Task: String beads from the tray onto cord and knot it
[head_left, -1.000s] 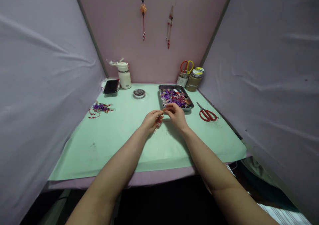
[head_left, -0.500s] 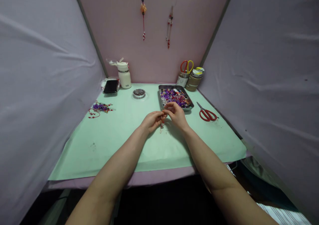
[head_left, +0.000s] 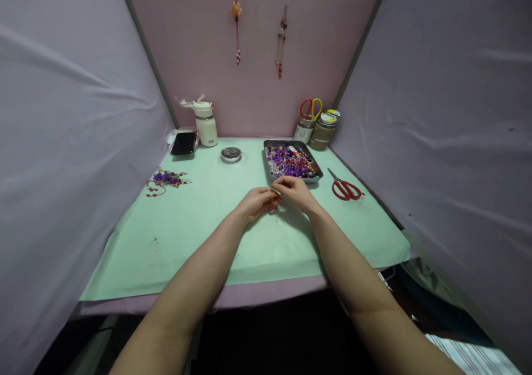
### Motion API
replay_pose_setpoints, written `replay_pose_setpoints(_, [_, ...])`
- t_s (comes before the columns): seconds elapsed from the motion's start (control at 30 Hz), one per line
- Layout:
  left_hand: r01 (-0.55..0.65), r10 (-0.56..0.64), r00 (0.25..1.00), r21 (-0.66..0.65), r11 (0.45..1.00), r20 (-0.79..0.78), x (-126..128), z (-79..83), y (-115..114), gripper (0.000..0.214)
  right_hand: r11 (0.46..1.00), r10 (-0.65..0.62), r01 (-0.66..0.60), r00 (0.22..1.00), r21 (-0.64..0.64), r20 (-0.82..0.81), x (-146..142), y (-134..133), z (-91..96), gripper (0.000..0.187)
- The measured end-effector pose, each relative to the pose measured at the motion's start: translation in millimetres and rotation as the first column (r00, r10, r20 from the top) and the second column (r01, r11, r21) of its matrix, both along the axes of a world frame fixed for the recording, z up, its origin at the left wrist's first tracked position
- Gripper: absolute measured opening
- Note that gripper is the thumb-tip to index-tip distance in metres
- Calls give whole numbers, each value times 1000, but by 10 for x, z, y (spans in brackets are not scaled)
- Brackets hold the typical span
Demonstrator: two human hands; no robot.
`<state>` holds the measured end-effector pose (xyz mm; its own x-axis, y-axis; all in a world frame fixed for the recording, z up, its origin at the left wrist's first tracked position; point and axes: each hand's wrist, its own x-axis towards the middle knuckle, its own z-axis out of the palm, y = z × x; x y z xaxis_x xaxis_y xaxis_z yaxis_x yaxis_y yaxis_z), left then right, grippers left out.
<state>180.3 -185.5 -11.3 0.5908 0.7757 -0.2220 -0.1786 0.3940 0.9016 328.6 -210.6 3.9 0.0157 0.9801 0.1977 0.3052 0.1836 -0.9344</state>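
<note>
My left hand is closed in a pinch on a small red beaded cord, most of which my fingers hide. Against its fingertips, my right hand pinches at the same small piece, with thumb and forefinger together. Both hands are just above the green tabletop, in front of a metal tray filled with purple, red and clear beads. The fine detail between the fingertips is too small to make out.
Red-handled scissors lie right of the tray. Behind stand a jar with scissors and a brown jar. A spool, white bottle, black phone and beaded strings are leftward. Two beaded cords hang behind.
My right hand has come down slightly, and its fingers have folded closer to the left hand. The red cord's dangling end shows less below my fingers.
</note>
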Motion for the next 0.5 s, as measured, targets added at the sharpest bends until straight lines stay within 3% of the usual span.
replay_pose_setpoints(0.23, [139, -134, 988, 79, 987, -73, -28, 29, -32, 9, 999, 24, -26, 996, -19, -81, 9, -22, 23, 22])
replay_pose_setpoints(0.5, [184, -166, 976, 128, 975, -144, -46, 37, -34, 10, 996, 62, -67, 994, -58, -92, -20, -36, 13, 17])
